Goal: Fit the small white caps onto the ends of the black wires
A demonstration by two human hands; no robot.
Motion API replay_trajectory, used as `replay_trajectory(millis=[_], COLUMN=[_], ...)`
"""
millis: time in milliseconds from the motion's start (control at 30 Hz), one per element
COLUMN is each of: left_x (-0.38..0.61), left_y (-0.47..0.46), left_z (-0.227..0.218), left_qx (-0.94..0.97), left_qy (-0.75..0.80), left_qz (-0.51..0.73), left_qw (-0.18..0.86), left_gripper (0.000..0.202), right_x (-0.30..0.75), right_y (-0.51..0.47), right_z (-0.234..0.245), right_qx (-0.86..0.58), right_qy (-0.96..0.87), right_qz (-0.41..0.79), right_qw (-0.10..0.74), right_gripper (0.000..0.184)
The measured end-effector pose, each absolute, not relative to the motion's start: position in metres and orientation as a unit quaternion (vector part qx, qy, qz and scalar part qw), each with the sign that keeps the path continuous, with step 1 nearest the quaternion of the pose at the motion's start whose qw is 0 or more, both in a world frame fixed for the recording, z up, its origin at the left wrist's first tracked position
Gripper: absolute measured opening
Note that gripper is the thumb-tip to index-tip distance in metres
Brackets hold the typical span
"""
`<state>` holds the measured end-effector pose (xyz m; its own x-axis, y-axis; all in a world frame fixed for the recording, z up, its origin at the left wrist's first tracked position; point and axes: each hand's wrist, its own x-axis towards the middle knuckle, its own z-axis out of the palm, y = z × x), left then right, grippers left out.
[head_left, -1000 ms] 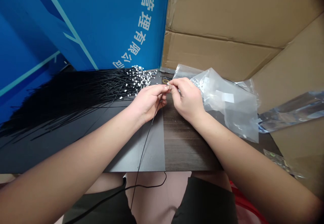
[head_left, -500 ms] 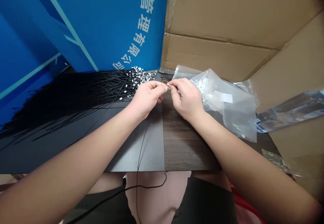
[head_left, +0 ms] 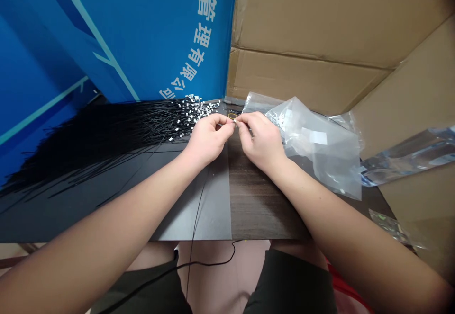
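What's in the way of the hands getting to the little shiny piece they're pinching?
Nothing I can see. The left hand and right hand already meet at the little shiny piece, one on each side. The plastic bag lies beside the right hand, not between them.

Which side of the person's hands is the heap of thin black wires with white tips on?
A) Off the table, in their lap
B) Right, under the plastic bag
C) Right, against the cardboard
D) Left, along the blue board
D: the heap of thin black wires fans out beyond the left hand, while the clear plastic bag lies by the right hand.
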<state>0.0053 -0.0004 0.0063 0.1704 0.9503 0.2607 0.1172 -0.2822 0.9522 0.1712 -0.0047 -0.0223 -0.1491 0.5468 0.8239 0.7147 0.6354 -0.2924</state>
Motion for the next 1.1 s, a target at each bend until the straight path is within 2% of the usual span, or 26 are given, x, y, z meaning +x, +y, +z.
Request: replay_trajectory(millis=[567,1100], left_x=[0.009,0.008], left_y=[0.002,0.003], left_z=[-0.003,-0.005], left_qx=[0.582,0.600], left_qy=[0.394,0.414], left_qz=[0.514,0.511], left_qw=[0.492,0.456], left_gripper=[0.017,0.016], right_x=[0.169,0.168], right_y=[-0.006,-0.006], right_z=[-0.024,-0.027], right_qx=[-0.416,-0.409], right_qy=[-0.752,-0.760], right_qz=[-0.080,-0.071], right_qw=[0.504,0.500], right_gripper=[0.017,0.019])
